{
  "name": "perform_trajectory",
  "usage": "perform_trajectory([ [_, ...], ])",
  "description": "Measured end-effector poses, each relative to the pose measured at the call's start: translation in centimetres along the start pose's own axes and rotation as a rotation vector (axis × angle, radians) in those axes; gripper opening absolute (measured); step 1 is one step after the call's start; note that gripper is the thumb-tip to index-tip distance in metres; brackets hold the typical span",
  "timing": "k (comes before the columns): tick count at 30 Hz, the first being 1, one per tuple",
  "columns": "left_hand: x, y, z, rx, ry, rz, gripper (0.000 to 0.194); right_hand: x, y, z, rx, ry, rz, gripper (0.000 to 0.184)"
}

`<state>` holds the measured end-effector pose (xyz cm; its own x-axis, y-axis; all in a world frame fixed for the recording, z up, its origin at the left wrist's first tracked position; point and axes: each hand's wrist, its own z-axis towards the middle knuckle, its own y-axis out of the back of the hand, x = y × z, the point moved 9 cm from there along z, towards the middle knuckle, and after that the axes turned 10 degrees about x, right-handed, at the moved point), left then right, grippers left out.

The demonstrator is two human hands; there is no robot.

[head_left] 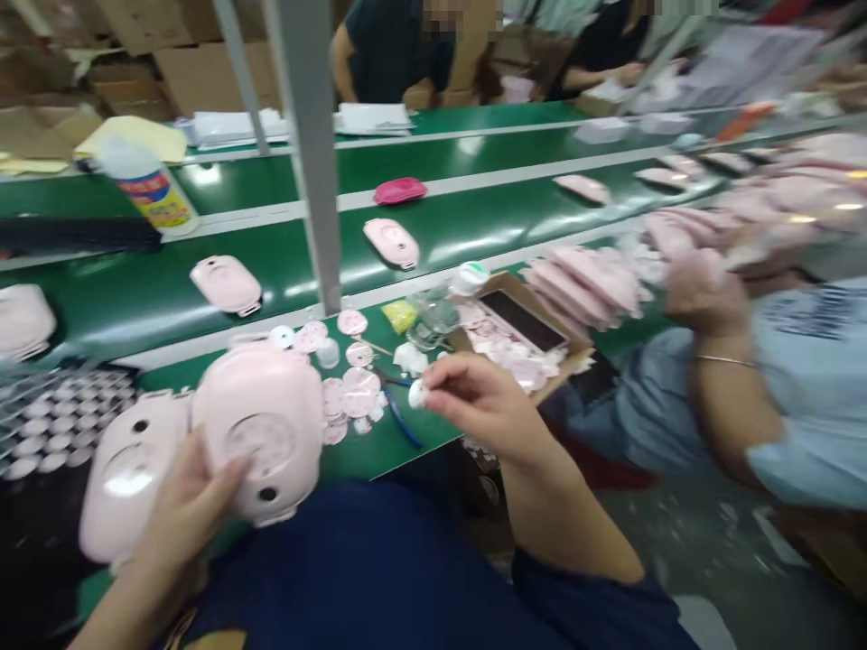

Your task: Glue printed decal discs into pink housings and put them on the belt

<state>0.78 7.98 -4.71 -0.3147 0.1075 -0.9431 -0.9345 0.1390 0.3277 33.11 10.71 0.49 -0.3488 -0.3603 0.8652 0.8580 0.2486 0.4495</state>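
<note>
Right hand (467, 397) pinched on small white piece (417, 394).

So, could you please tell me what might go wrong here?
The small white piece pinched in the right hand could slip among the round pink discs. The blue-handled pliers lie near the edge of the green tabletop and might get knocked off. The pale pink plastic shell in the left hand might slip.

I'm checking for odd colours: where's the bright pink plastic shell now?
In the head view, the bright pink plastic shell sits right of the grey metal post, at a white rail, just beyond a pale pink oval shell.
</note>
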Motion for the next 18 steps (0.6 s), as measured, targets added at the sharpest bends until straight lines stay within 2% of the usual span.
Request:
perform_trajectory([
  [1, 0.5, -0.8, 0.2, 0.018, 0.062, -0.034, 0.048, 2.1, -2.1, 0.1, 0.019, 0.119, 0.02, 0.005],
  [3, 0.1, -2.6, 0.8, 0.096, 0.084, -0.104, 0.058, 5.4, -5.7, 0.3, 0.054, 0.281, -0.046, 0.014],
  [5, -0.6, -3.9, 1.2, 0.154, 0.083, -0.139, 0.057, 7.4, -8.3, 0.5, 0.073, 0.372, -0.121, 0.019],
  [7, -1.3, -4.4, 1.0, 0.172, 0.069, -0.126, 0.054, 8.3, -9.9, 0.8, 0.082, 0.416, -0.178, 0.021],
  [9, -1.8, -4.4, 0.4, 0.169, 0.049, -0.102, 0.054, 8.6, -10.8, 0.9, 0.066, 0.429, -0.26, 0.021],
  [14, -1.5, -4.2, -0.8, 0.171, 0.046, -0.139, 0.055, 9.1, -11.1, 0.2, -0.077, 0.442, -0.546, 0.021],
  [18, -1.3, -4.1, -0.9, 0.179, 0.044, -0.176, 0.053, 9.4, -11.6, -0.1, -0.065, 0.43, -0.662, 0.022],
])
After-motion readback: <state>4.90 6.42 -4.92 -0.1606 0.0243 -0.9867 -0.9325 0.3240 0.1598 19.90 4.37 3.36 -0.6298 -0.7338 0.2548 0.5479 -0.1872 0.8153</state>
